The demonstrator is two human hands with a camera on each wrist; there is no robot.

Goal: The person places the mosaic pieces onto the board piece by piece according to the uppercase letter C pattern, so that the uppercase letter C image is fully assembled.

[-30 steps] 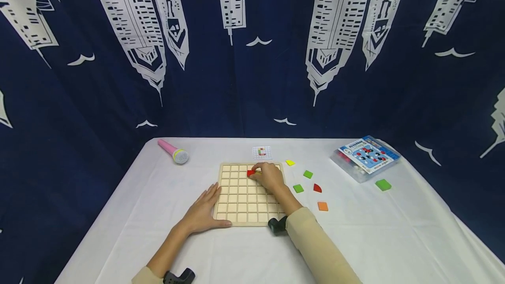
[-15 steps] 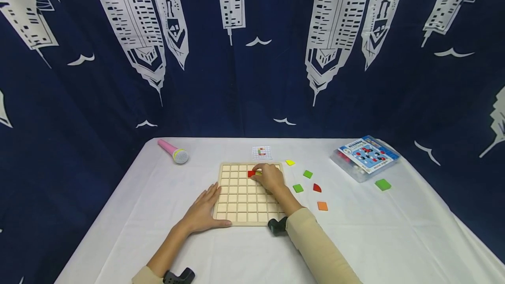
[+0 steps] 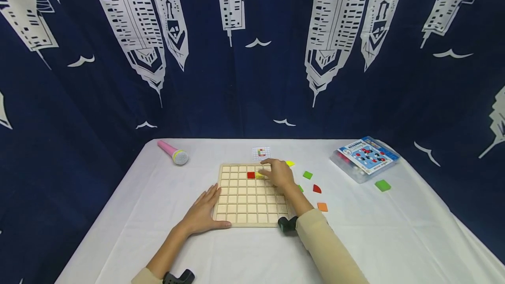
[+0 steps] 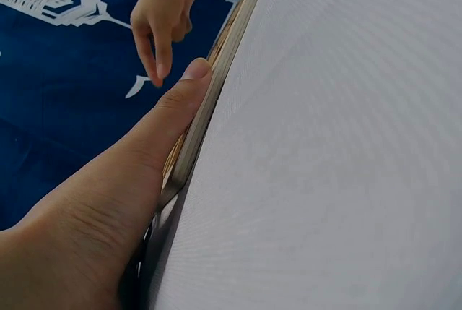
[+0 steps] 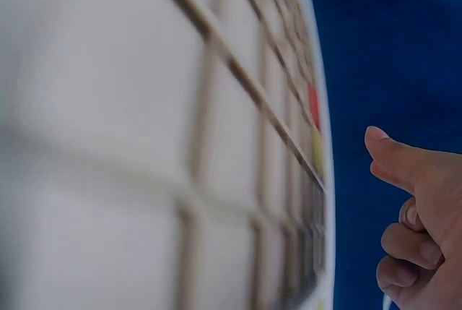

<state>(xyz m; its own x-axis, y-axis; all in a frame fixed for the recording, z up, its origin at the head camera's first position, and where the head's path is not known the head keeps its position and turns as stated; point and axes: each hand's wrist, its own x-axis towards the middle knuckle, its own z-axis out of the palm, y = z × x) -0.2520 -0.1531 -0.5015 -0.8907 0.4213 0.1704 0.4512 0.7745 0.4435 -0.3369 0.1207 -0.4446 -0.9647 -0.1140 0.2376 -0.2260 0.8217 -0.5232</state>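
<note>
A wooden grid board (image 3: 242, 200) lies on the white table. My left hand (image 3: 201, 214) rests with spread fingers at its left edge, and the left wrist view shows the thumb (image 4: 166, 115) along the front edge. Over the upper right of the board hovers my right hand (image 3: 281, 175), thumb and forefinger apart in the head view, nothing held. A red square tile (image 3: 250, 175) sits in a cell of an upper row. Directly right of it is a yellow tile (image 3: 259, 175), partly hidden by the right hand. In the right wrist view the other fingers (image 5: 408, 245) are curled.
Right of the board lie green tiles (image 3: 307, 175), a red quarter-round tile (image 3: 317, 189), an orange square (image 3: 322, 207) and a yellow piece (image 3: 290, 163). A pattern card (image 3: 261, 153) lies behind the board. A clear plastic case (image 3: 364, 159) and a pink microphone (image 3: 172, 152) stand farther off.
My right hand has let go of the yellow tile beside the red one and moved up and to the right. The left hand has stayed in place.
</note>
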